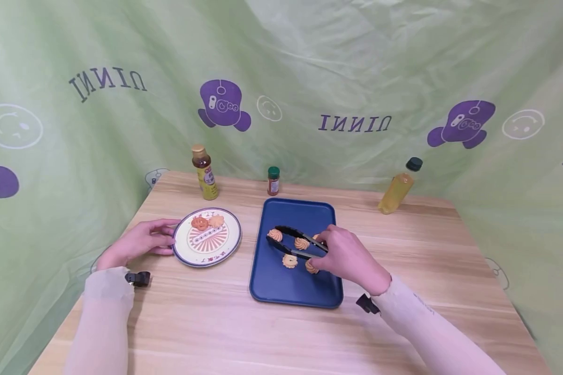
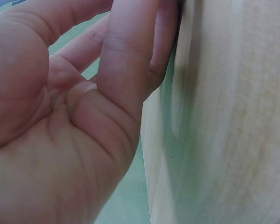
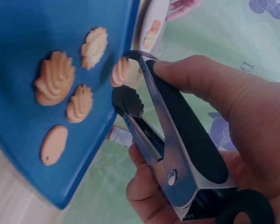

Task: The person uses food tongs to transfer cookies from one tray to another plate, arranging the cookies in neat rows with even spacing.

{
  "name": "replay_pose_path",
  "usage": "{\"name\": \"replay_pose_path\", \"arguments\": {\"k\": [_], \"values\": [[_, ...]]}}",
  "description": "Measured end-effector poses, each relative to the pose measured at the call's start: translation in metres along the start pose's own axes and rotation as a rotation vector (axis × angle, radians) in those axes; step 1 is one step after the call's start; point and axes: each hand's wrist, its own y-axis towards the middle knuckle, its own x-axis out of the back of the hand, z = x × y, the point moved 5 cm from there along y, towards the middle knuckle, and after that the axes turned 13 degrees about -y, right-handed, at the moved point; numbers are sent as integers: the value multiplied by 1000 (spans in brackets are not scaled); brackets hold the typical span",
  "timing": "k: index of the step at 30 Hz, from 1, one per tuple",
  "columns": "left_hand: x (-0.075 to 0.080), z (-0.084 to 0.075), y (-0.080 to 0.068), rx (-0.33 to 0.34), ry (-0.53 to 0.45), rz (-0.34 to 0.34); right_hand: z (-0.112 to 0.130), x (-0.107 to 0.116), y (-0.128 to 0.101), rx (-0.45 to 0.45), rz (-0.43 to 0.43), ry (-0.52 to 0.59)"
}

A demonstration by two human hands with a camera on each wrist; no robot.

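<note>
Two cookies (image 1: 207, 222) are already set on the plate (image 1: 190, 251), steadied by the relaxed left hand (image 1: 138, 242), while several remain on the tray (image 1: 281, 291), where tongs (image 1: 293, 240) are clenched in the right hand (image 1: 347, 255).

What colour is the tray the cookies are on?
Dark blue. The tray shows best in the head view.

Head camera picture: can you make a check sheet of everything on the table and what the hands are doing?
Surface: wooden table, bare wood in front.
Job's things: blue tray with several swirl cookies; plate holding two cookies; black tongs, tips apart around a cookie.
Clutter: brown bottle, small spice jar, yellow bottle.
Hands: left hand touches the plate rim; right hand grips the tongs.
Cables: nothing seen.
Surroundings: green printed cloth behind.
</note>
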Motion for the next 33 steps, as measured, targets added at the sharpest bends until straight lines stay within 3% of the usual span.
{"name": "replay_pose_path", "arguments": {"k": [22,33], "values": [[0,2,-1,-2,8,-7,52,-5,36,24,37,78],[2,1,-1,-10,0,-8,100,-16,62,132,-5,77]]}}
